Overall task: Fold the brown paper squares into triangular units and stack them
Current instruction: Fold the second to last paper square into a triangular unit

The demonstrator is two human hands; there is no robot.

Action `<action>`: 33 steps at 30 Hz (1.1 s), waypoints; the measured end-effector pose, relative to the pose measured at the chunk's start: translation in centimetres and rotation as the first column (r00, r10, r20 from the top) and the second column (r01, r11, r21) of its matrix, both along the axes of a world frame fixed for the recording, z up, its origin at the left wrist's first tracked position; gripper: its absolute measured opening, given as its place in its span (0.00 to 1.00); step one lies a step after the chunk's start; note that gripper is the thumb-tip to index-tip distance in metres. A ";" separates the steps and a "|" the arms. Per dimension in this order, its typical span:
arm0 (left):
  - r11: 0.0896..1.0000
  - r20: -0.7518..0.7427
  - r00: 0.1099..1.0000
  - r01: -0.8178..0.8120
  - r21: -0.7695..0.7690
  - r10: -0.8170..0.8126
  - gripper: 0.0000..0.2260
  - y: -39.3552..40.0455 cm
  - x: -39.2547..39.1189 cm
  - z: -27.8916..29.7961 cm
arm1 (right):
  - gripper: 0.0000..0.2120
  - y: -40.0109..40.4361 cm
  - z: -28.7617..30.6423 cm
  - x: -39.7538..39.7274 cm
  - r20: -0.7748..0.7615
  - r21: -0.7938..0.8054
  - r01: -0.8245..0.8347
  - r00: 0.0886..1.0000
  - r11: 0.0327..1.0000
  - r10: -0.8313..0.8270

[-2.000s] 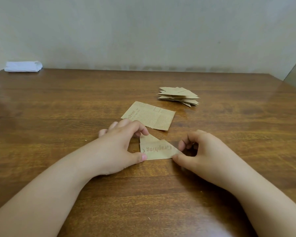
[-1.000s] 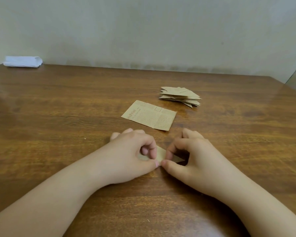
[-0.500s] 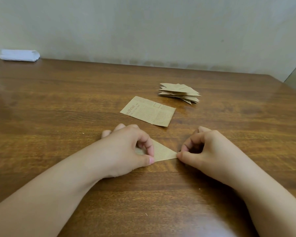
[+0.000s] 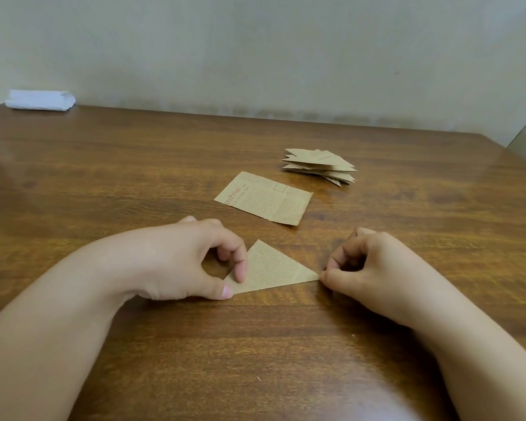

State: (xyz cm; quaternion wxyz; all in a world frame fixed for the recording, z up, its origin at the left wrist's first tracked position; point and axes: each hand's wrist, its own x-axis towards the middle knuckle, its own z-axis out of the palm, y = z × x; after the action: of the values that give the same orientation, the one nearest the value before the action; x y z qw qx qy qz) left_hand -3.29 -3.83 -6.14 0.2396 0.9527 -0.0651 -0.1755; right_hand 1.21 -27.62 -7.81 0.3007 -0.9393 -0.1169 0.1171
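1. Hard to see first: the left corner of the folded brown paper triangle sits under the left fingertips, so the crease there is hidden. The print on it is too small to read. Both forearms run off the bottom edge, and the far right corner of the brown wooden desk is cut off too.
2. The left hand is curled, index fingertip pressing down on the triangle's left side and thumb tip at its lower left corner. So it's pinning that end to the desk.
3. The right hand is curled tight, thumb and index meeting right at the triangle's pointy right corner. Looks like a pinch on the tip, though whether the paper is actually between the fingers I can't tell for sure.
4. The triangle lies flat on the desk between the two hands, apex pointing to 12 o'clock.
5. At about 12 o'clock from it, a little way off, lies a flat unfolded brown printed paper square, partly readable "rePrint".
6. Further out at 1 o'clock is a messy stack of folded brown paper triangles, corners sticking out.
7. Way off at 10 o'clock, by the pale wall, a folded white cloth or tissue bundle.
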 end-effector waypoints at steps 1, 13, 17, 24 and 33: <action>1.000 -0.011 1.000 0.013 0.008 -0.013 0.11 0.1 0.0 0.1 | 0.07 0.0 0.0 0.0 -0.007 0.002 0.002 1.000 1.000 -0.002; 0.997 -0.060 0.995 0.076 0.008 -0.076 0.15 1.1 0.0 0.6 | 0.06 0.1 -0.2 0.1 -0.007 0.002 0.022 1.000 1.000 -0.022; 0.998 -0.042 0.997 0.061 0.001 -0.060 0.15 1.3 0.0 0.3 | 0.06 0.0 -0.1 0.1 0.007 0.001 0.022 1.000 1.000 -0.022; 0.998 -0.036 0.998 0.051 0.030 -0.050 0.12 1.3 0.1 0.2 | 0.06 0.2 -0.1 -0.6 0.150 0.019 -0.015 0.989 1.000 0.012; 0.999 -0.043 0.998 0.042 0.003 -0.042 0.13 1.3 -0.1 0.4 | 0.08 2.2 0.7 -1.6 0.102 -0.126 -0.111 0.987 0.986 0.124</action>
State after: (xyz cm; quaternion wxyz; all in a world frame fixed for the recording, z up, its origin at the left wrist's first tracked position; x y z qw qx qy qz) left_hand -3.42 -2.51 -5.76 0.2351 0.9476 -0.0798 -0.2008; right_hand -0.37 -25.46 -7.10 0.2295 -0.9520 -0.1813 0.0901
